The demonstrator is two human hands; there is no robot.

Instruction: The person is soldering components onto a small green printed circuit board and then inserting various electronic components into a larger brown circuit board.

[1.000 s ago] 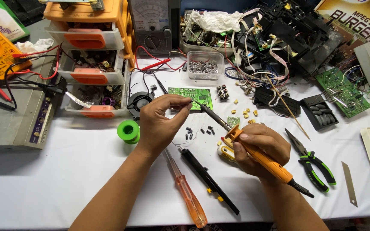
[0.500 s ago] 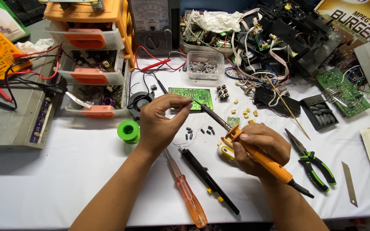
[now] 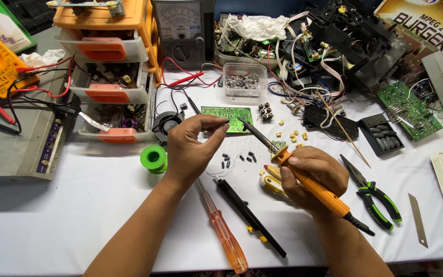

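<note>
My left hand (image 3: 190, 146) is raised over the white table, thumb and forefinger pinched together near a small green circuit board (image 3: 227, 117); a thin solder wire seems to run from the pinch, though it is hard to see. My right hand (image 3: 311, 177) grips an orange soldering iron (image 3: 303, 179), its dark tip pointing up-left to the board's right edge, close to my left fingertips. Small dark components (image 3: 237, 158) lie scattered on the table between my hands. A green solder spool (image 3: 154, 158) sits just left of my left wrist.
An orange screwdriver (image 3: 224, 231) and a black tool (image 3: 249, 215) lie near the front edge. Green-handled pliers (image 3: 373, 192) and a blade (image 3: 417, 218) rest at right. Orange parts drawers (image 3: 103, 72), two meters (image 3: 183, 33), a clear box (image 3: 244, 79) and tangled electronics (image 3: 344, 46) crowd the back.
</note>
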